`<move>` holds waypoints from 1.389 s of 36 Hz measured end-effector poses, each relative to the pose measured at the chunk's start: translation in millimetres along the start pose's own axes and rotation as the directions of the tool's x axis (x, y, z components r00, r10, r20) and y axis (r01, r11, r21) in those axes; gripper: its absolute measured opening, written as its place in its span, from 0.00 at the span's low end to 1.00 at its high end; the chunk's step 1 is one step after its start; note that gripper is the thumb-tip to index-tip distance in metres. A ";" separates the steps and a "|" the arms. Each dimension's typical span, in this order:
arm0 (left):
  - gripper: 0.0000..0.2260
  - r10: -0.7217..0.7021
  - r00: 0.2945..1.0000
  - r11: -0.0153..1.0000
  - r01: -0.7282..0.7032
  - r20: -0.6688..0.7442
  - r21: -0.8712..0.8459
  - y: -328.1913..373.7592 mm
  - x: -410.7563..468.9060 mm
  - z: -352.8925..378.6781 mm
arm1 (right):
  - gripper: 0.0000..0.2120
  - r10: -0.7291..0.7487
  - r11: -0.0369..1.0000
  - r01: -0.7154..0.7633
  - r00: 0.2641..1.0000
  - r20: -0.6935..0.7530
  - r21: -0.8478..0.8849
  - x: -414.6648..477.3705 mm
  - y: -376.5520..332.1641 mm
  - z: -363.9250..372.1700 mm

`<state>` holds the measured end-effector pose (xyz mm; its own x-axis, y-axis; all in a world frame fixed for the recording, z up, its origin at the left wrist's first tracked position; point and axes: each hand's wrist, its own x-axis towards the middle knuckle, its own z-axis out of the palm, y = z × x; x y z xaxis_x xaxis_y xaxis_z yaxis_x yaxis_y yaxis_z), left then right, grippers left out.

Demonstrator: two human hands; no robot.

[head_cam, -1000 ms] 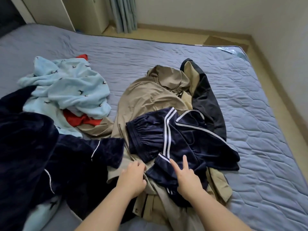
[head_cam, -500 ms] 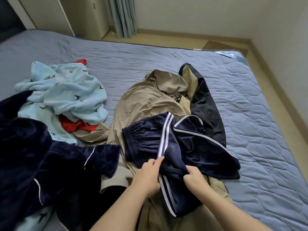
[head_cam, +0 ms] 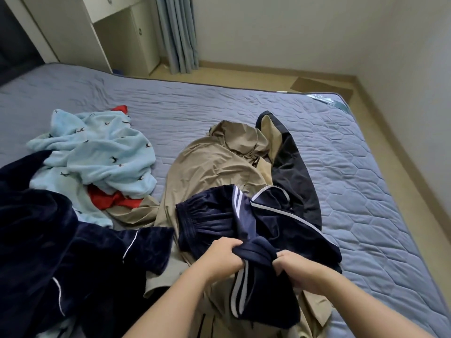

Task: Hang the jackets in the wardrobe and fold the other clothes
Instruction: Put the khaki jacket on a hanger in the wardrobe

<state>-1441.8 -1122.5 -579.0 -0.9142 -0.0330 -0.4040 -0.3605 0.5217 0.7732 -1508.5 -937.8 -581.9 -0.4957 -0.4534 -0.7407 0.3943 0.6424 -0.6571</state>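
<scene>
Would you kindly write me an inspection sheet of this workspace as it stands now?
Surface: bed with a grey-blue quilted cover.
Job's things: navy striped garment draped over a beige jacket; light blue printed garment over a red garment; dark navy piped garment at the left.
Clutter: nothing seen.
Hands: left hand and right hand both grip a bunched end of the navy striped garment.
Cables: nothing seen.
Surroundings: white cabinet, curtain, cardboard piece on the floor beyond the bed.
</scene>
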 end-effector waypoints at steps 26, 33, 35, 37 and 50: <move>0.42 -0.544 0.806 0.838 0.510 -0.232 -0.194 -91.9 73.6 -26.3 | 0.30 -0.128 0.709 0.037 0.989 -0.077 -0.705 104.4 30.6 47.6; 0.28 -0.632 0.748 0.749 0.522 -0.204 -0.408 -103.5 80.3 -29.5 | 0.22 -0.162 0.680 0.063 0.985 -0.066 -0.731 103.9 33.0 49.1; 0.15 -0.591 0.772 0.781 0.477 -0.233 -0.403 -100.2 78.9 -27.2 | 0.21 -0.151 0.682 0.048 0.985 -0.077 -0.730 102.7 32.3 48.9; 0.07 -0.527 0.799 0.826 0.401 -0.290 -0.395 -95.1 77.6 -25.3 | 0.21 -0.128 0.680 0.027 0.988 -0.083 -0.733 99.9 29.8 49.2; 0.24 0.080 0.986 0.940 -0.124 -0.149 -0.318 12.5 22.1 -56.3 | 0.53 -0.289 0.882 0.059 0.851 -0.439 -0.467 37.2 -32.7 15.4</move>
<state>-1476.9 -1164.6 -550.8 -0.9574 -0.1176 -0.2635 -0.2841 0.2232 0.9324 -1527.9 -985.2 -590.1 -0.8755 -0.3002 -0.3786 -0.0425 0.8283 -0.5587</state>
